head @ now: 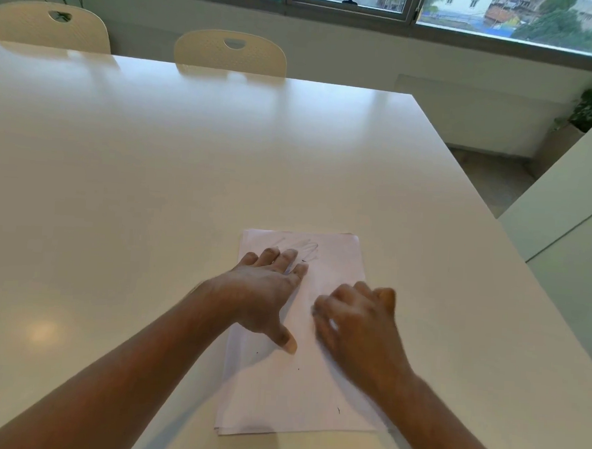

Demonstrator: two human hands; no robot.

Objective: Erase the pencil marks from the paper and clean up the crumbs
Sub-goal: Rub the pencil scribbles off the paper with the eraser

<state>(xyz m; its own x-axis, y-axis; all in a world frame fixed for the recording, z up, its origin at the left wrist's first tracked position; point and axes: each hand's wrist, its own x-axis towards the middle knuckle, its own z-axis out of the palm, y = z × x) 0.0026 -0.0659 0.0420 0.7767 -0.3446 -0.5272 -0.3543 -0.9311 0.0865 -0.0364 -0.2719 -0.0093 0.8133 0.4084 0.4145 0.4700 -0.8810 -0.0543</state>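
My left grip (263, 291) wide, pinning paper (296, 396); right grip (354, 323) curled, contents unclear: I'd rub lightly toward marks (305, 250) at twelve o'clock.

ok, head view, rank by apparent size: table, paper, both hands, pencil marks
1. table
2. paper
3. left hand and right hand: look alike, unranked
4. pencil marks

Soft daylight from window (351, 0), glare on table (154, 148), blurred right hand (358, 323), wide-angle bending
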